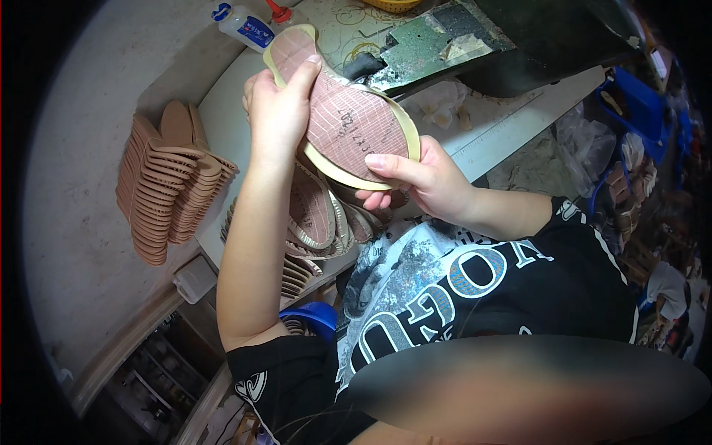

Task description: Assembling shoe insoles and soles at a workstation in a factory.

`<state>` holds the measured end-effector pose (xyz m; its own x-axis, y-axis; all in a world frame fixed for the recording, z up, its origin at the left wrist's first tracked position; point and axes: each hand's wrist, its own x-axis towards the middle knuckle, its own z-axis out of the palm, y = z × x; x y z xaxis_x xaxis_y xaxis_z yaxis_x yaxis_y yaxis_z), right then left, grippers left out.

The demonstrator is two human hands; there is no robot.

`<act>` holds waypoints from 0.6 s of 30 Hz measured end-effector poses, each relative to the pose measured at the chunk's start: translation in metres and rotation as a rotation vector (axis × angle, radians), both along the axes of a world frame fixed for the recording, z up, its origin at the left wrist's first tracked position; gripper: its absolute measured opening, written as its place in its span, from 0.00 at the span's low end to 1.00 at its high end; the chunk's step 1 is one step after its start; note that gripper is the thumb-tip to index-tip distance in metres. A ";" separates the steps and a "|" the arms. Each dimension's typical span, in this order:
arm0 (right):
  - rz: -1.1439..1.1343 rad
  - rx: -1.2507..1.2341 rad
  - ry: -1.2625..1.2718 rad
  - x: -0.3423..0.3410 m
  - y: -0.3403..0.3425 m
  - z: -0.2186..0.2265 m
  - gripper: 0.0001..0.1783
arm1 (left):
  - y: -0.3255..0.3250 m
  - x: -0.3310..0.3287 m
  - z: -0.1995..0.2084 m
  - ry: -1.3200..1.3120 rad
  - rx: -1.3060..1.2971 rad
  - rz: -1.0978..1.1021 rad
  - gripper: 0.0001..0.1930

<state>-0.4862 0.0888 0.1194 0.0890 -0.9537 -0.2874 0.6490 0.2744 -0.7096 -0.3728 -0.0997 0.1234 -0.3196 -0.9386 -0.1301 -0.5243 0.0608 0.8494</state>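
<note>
Between my hands, above the worktable (230,96), is a shoe insole (348,111). Its face is pinkish with pale grid lines and dark handwriting, and a pale yellow layer sticks out around its rim. My left hand (271,107) grips the insole's left edge near the narrow upper end, thumb on the face. At the wide lower end my right hand (430,176) pinches the edge, thumb on top and fingertips underneath. More pinkish insoles (308,211) lie in a pile beneath, partly hidden by the held one and my left forearm.
Brown soles (156,193) stand in tall stacks by the wall. A white bottle with a blue cap (252,30) and a red-tipped bottle (282,13) are at the back. Right of them sits a worn green board (423,48). A blue bin (641,111) is far right.
</note>
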 end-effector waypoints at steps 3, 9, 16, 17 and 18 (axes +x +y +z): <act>-0.048 -0.007 -0.041 0.007 -0.006 0.001 0.15 | -0.016 0.008 -0.002 -0.161 -0.106 -0.052 0.35; -0.070 0.006 -0.070 0.008 -0.020 0.004 0.14 | -0.027 0.010 0.038 -0.132 -0.566 -0.894 0.33; -0.104 0.003 -0.018 0.005 -0.024 0.012 0.18 | -0.028 0.004 0.060 -0.303 -0.165 -0.967 0.22; -0.118 -0.005 0.025 0.004 -0.024 0.012 0.19 | -0.027 0.003 0.062 -0.278 -0.104 -0.979 0.21; -0.119 -0.003 0.025 0.004 -0.024 0.013 0.19 | -0.027 0.004 0.061 -0.277 -0.103 -0.980 0.21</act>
